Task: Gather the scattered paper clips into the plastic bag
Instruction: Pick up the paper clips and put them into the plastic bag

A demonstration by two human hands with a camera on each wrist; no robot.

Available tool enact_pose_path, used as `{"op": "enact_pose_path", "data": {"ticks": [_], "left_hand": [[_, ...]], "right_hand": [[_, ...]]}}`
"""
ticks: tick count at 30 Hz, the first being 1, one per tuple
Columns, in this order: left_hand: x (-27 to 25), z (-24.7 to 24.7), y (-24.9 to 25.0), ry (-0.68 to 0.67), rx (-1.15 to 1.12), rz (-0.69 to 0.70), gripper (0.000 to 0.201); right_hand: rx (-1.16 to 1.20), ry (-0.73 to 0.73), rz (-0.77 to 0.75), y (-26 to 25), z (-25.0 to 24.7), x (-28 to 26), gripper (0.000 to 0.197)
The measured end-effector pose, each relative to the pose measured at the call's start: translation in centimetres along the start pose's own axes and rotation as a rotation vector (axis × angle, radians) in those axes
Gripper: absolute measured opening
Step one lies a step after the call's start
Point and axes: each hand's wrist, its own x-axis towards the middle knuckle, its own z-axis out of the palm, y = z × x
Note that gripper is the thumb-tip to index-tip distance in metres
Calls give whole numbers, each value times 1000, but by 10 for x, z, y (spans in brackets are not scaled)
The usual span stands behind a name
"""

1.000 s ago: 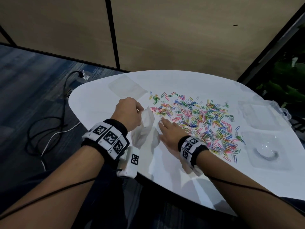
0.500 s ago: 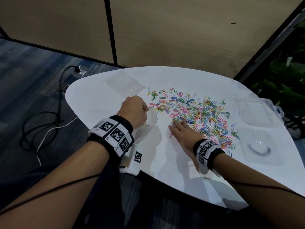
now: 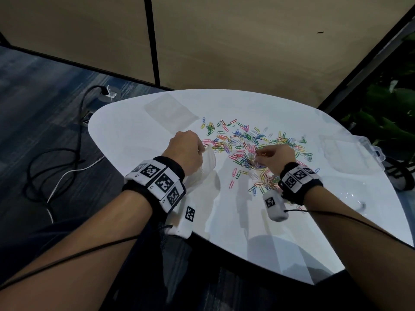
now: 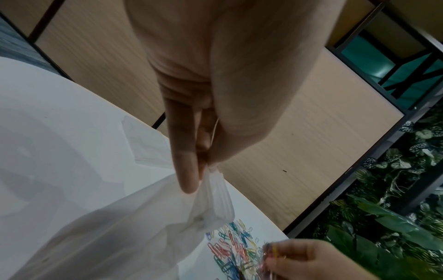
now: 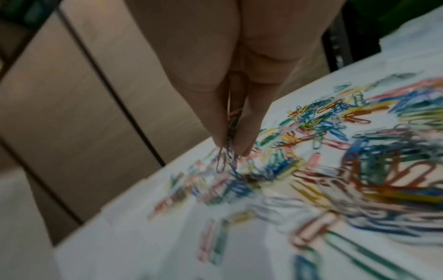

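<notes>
Several paper clips (image 5: 227, 157) hang lengthwise, pointing down, from right-hand fingers (image 5: 249, 128).

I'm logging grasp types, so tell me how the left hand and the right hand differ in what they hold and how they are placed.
The left hand pinches the rim of the plastic bag; the right hand pinches a small bunch of paper clips. The left hand sits beside the scattered pile, near the table's left edge; the right hand is over the pile itself. Both use a fingertip pinch and wear marker-covered wristbands.
</notes>
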Motion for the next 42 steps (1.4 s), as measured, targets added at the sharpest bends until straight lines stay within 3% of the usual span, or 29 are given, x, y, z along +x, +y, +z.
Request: {"op": "enact_pose_path", "data": {"ticks": [5,8,11,14,17,26,29,34,38,42], "left_hand": [[-3,8,13,-63,27,1,22],[-4,14,19,-87,4,6,21],[-5,20,23,-69,-33,9,20],[-5,22,24,-30,-72,19,20],[-3,22,26,-11,-95,40,19],[-6,30,25,-27,-35,132,19],[-3,29,23,-45,-55,112,20],[0,29,22,-35,-48,110,18],[-3,26,24,-50,-20,112,24],[-3,24,26,-30,-31,98,22]], "right_hand": [[713,-105,93,-35,-27,-22,20],[863,-263,109,-52,-27,-42,25],[892,-332,134,-61,-10,-55,25],[832,-390,156,-67,13,-61,24],[730,-451,143,-67,29,-61,10],[130,-301,-91,-62,49,-64,23],[23,-254,-178,-65,50,-67,17],[34,-241,-204,-67,49,-69,14],[-90,-262,-295,-69,48,-67,18],[-65,-299,-261,-69,49,-68,21]]}}
